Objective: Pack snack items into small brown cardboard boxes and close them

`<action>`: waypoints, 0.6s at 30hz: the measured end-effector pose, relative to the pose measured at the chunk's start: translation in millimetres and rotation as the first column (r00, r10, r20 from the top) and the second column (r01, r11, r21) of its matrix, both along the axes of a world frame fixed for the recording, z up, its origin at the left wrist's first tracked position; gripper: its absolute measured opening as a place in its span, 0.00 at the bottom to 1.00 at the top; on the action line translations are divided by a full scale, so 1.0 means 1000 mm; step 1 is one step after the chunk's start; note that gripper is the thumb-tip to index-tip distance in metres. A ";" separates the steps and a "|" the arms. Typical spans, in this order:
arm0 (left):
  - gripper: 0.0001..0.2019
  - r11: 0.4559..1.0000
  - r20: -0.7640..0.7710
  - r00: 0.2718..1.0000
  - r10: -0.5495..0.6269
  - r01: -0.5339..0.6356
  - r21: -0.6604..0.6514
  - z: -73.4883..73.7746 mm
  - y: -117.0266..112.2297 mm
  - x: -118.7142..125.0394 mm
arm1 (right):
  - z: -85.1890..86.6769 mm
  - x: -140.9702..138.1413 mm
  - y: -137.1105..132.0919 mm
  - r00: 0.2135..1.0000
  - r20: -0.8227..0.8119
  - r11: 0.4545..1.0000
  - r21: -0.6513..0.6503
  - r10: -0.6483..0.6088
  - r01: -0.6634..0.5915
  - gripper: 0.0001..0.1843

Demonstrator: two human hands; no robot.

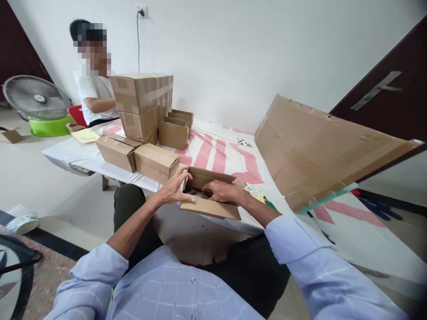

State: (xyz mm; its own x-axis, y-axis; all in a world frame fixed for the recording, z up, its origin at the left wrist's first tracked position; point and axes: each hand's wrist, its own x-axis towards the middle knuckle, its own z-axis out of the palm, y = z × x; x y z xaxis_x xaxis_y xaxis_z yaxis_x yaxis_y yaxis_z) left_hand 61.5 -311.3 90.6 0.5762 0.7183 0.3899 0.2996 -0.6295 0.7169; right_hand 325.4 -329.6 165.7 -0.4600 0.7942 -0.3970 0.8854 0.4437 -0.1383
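An open cardboard box sits at the near edge of the table with its long flaps raised. My left hand grips its left end, thumb on the front flap and fingers at the back corner. Inside the box is my right hand, its fingers curled down at the contents. Those fingertips are partly hidden, and what they hold, if anything, cannot be made out. Something small and pale with dark marks shows on the box floor between the hands. A closed cardboard box stands just beyond my left hand.
Taped cartons are stacked at the back left, with open boxes beside them. A large cardboard sheet leans at the right. Yellow patterned paper lies by my right wrist. Another person sits at the far left, near a fan.
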 end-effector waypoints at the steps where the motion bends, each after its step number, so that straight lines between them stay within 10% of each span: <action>1: 0.46 1.000 -0.008 1.000 -0.021 0.021 -0.012 0.001 0.000 -0.001 | 0.000 0.002 -0.002 1.000 -0.014 1.000 0.010 0.008 -0.008 0.27; 18: 0.62 0.996 -0.085 0.992 -0.090 0.090 -0.006 0.000 0.004 -0.004 | -0.025 0.012 -0.002 0.960 -0.226 0.978 -0.092 0.165 -0.189 0.14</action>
